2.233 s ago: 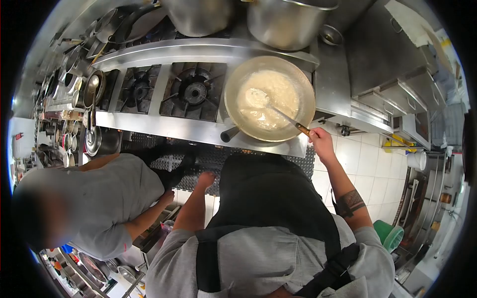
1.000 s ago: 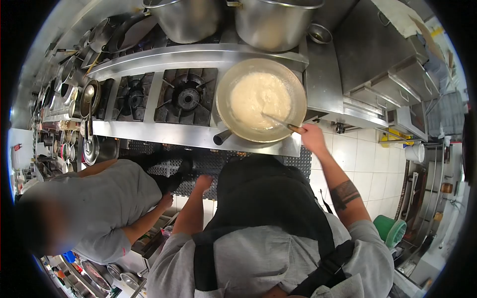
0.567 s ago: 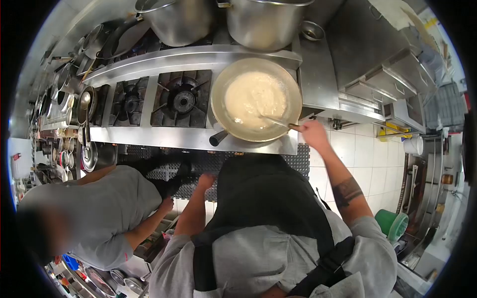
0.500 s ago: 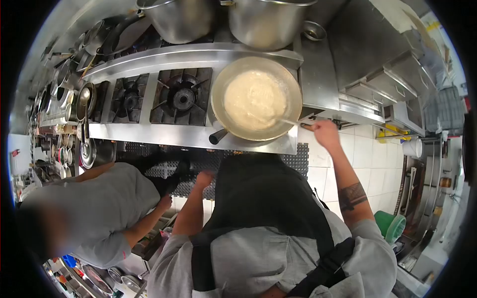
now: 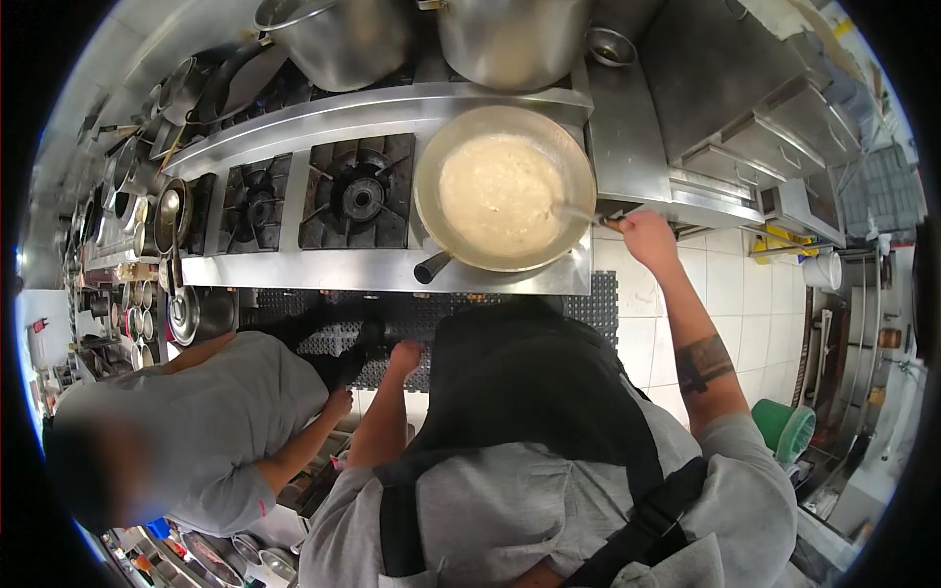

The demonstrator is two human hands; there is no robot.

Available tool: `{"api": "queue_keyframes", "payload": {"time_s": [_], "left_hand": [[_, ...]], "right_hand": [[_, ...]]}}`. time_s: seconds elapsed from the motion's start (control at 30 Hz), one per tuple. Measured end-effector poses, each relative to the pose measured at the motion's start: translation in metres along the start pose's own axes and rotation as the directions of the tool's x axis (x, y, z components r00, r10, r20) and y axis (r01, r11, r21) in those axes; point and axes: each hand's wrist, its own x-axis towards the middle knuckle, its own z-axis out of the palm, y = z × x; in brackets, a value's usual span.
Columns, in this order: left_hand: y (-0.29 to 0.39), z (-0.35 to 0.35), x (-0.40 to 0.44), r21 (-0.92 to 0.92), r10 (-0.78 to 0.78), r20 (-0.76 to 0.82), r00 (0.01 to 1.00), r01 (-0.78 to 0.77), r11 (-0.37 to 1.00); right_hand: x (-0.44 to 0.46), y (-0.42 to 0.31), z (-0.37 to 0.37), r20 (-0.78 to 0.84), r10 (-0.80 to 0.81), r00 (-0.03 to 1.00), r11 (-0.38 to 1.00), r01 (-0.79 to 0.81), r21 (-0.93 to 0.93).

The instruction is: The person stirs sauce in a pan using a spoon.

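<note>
A wide, pale-metal frying pan point(image 5: 431, 220) sits on the stove's right end, its black handle point(image 5: 431, 268) pointing to the front left. Creamy, off-white sauce point(image 5: 502, 186) covers its bottom. My right hand point(image 5: 649, 238), to the right of the pan, is wrapped round the brown handle of a metal spatula point(image 5: 586, 216). The spatula crosses the rim and its tip dips into the right side of the sauce, so its end is hidden. My left hand point(image 5: 406, 357) hangs below the stove's front edge, away from the pan, fingers curled with nothing visible in them.
Two large stockpots point(image 5: 515, 44) stand behind the pan. Bare burners point(image 5: 363, 196) lie to its left. A co-worker in a grey shirt point(image 5: 230, 416) is close on my left. A green bucket point(image 5: 784, 429) is at my right.
My right hand has moved slightly up, and the spatula's tip has shifted right through the sauce. My left hand stays low. The co-worker has shifted slightly right in view.
</note>
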Motion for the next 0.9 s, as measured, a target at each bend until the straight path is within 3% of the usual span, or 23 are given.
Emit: {"api": "queue_keyframes", "payload": {"time_s": [0.07,0.13,0.2,0.23,0.3,0.37,0.4,0.5,0.63,0.7,0.8,0.87,0.9], "left_hand": [[-0.005,0.009,0.001,0.154,0.150,-0.090,0.985,-0.135,0.979],[0.001,0.008,-0.001,0.166,0.160,-0.053,0.986,-0.149,0.975],[0.003,-0.004,-0.002,0.186,0.162,-0.010,0.987,-0.157,0.970],[0.004,-0.010,0.000,0.131,0.146,-0.034,0.989,-0.140,0.981],[0.008,-0.014,0.005,0.104,0.128,-0.123,0.984,-0.115,0.988],[0.010,-0.021,0.009,0.118,0.125,-0.093,0.988,-0.113,0.987],[0.011,-0.022,0.006,0.140,0.129,-0.060,0.990,-0.120,0.983],[0.011,-0.017,0.005,0.131,0.140,-0.060,0.988,-0.131,0.983],[-0.001,0.002,0.001,0.106,0.136,-0.085,0.987,-0.127,0.986],[-0.022,0.032,0.010,0.071,0.224,-0.261,0.939,-0.213,0.974],[0.007,0.001,0.000,0.068,0.127,-0.193,0.973,-0.116,0.991],[0.012,-0.001,-0.002,0.067,0.101,-0.109,0.989,-0.094,0.993],[0.009,0.010,-0.002,0.104,0.102,-0.081,0.992,-0.093,0.990]], "right_hand": [[0.019,-0.010,0.021,-0.077,0.021,0.997,1.000,-0.020,0.014],[0.028,-0.031,0.052,-0.115,0.034,0.993,0.999,-0.031,0.026],[0.024,-0.044,0.066,0.032,-0.049,0.998,0.997,0.047,0.068],[0.019,-0.037,0.062,0.026,-0.043,0.999,0.996,0.041,0.077],[0.006,-0.008,0.037,0.118,-0.122,0.986,0.989,0.131,-0.075],[-0.009,-0.012,-0.024,0.201,0.087,0.976,0.996,-0.092,0.016],[-0.006,-0.013,-0.020,0.211,0.084,0.974,0.996,-0.090,0.016],[0.019,-0.019,0.019,-0.093,-0.019,0.996,1.000,0.019,-0.005],[0.017,-0.046,0.042,0.031,0.043,0.999,0.999,-0.043,0.018],[0.002,-0.030,0.007,0.190,0.000,0.982,0.997,0.014,-0.073],[0.007,-0.001,-0.016,0.175,0.065,0.982,0.993,-0.047,-0.104],[0.020,0.004,-0.009,-0.004,0.074,0.997,0.994,-0.074,-0.074],[0.020,-0.021,-0.009,0.002,0.065,0.998,0.995,-0.064,-0.075]]}}
